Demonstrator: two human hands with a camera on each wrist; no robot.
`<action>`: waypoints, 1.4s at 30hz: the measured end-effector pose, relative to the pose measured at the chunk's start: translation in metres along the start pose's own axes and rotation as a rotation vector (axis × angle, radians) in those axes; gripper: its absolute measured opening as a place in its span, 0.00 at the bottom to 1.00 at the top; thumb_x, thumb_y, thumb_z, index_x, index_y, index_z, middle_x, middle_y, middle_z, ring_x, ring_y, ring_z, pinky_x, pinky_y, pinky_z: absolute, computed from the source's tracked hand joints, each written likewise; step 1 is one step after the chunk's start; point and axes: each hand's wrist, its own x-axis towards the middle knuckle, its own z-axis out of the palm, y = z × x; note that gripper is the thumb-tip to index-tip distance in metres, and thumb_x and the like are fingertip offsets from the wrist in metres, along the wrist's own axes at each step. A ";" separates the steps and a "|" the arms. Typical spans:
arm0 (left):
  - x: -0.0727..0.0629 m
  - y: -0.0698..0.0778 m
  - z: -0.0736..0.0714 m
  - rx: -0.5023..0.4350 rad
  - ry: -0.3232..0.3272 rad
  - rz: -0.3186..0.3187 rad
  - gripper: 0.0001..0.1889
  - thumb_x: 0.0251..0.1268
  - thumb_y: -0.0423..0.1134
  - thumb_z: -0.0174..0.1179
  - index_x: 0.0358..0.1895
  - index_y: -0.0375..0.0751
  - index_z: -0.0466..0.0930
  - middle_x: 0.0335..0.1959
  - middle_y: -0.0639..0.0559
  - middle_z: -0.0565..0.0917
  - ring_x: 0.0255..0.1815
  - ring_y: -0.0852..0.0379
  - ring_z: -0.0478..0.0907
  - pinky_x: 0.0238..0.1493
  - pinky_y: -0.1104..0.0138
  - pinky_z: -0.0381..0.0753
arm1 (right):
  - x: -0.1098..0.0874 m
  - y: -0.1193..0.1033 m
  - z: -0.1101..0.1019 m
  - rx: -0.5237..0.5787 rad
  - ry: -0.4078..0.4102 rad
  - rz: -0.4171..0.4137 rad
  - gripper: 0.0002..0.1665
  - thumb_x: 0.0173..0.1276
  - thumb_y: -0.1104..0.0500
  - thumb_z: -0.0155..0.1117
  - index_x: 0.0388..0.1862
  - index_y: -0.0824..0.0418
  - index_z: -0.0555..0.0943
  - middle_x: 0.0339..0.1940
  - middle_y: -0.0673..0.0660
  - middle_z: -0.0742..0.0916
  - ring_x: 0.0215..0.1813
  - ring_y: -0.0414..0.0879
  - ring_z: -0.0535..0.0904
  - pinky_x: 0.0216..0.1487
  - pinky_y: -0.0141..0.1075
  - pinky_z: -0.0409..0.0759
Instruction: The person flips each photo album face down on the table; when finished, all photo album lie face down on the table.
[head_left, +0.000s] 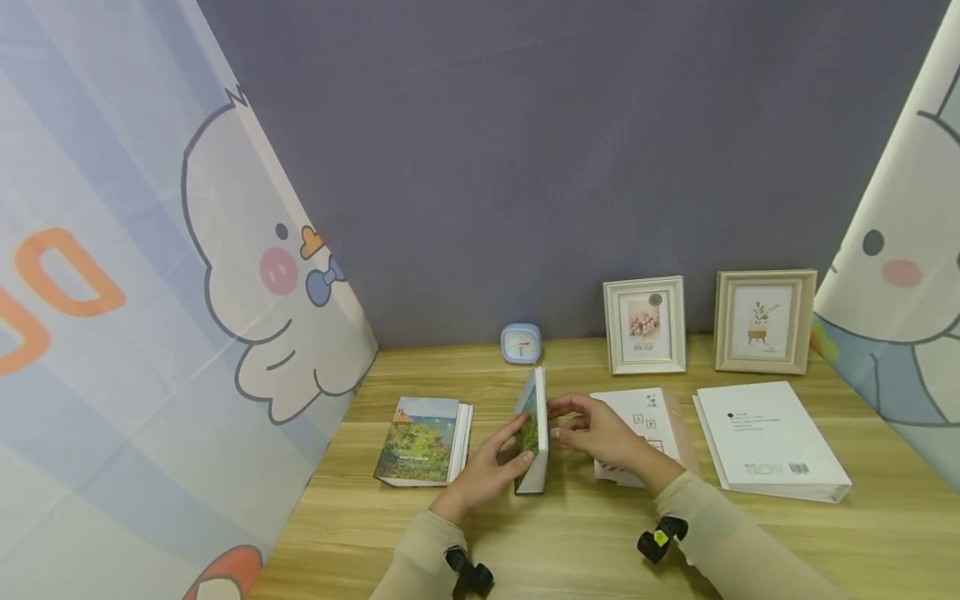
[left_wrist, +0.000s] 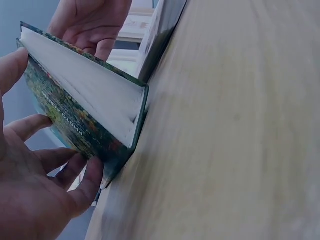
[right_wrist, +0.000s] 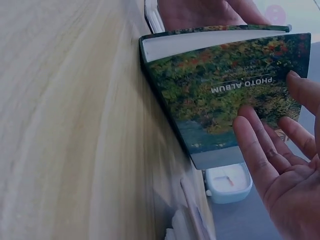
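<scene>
A photo album [head_left: 542, 433] with a painted landscape cover stands on its spine on the table, its white page edges facing up and slightly fanned. My left hand [head_left: 491, 471] holds it from the left, fingertips on the cover and thumb at its edge. In the left wrist view, the left fingers [left_wrist: 65, 165] bend against the green cover. On the opposite side, my right hand [head_left: 596, 429] has its loosely extended fingers at the other cover. In the right wrist view, that cover shows PHOTO ALBUM upside down, with the right fingertips [right_wrist: 245, 120] close over it.
Another painted photo album [head_left: 422, 442] lies to the left. A white patterned book [head_left: 637, 417] and a thick white album [head_left: 772, 437] lie to the right. Behind stand a blue clock [head_left: 521, 343] and two picture frames, one white [head_left: 613, 333], one beige [head_left: 723, 325], near the grey backdrop.
</scene>
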 end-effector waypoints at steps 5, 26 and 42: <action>0.000 -0.001 0.001 0.037 0.016 0.012 0.34 0.85 0.50 0.53 0.86 0.57 0.52 0.80 0.43 0.62 0.78 0.37 0.63 0.71 0.53 0.73 | -0.001 -0.001 0.002 -0.041 -0.002 -0.023 0.28 0.74 0.64 0.71 0.70 0.69 0.75 0.65 0.70 0.80 0.52 0.59 0.86 0.50 0.51 0.88; -0.005 0.007 0.001 -0.171 0.092 -0.005 0.37 0.83 0.46 0.48 0.86 0.49 0.42 0.79 0.34 0.59 0.73 0.40 0.67 0.68 0.43 0.75 | -0.004 0.013 0.013 -0.337 -0.037 -0.086 0.35 0.70 0.53 0.76 0.74 0.51 0.77 0.73 0.60 0.75 0.56 0.53 0.83 0.50 0.38 0.86; -0.005 -0.001 -0.008 -0.319 0.226 0.018 0.32 0.75 0.30 0.48 0.80 0.43 0.51 0.73 0.34 0.60 0.58 0.44 0.77 0.56 0.41 0.83 | -0.004 0.009 0.004 -0.530 -0.036 -0.005 0.35 0.68 0.43 0.77 0.71 0.50 0.80 0.78 0.60 0.71 0.47 0.46 0.82 0.45 0.40 0.84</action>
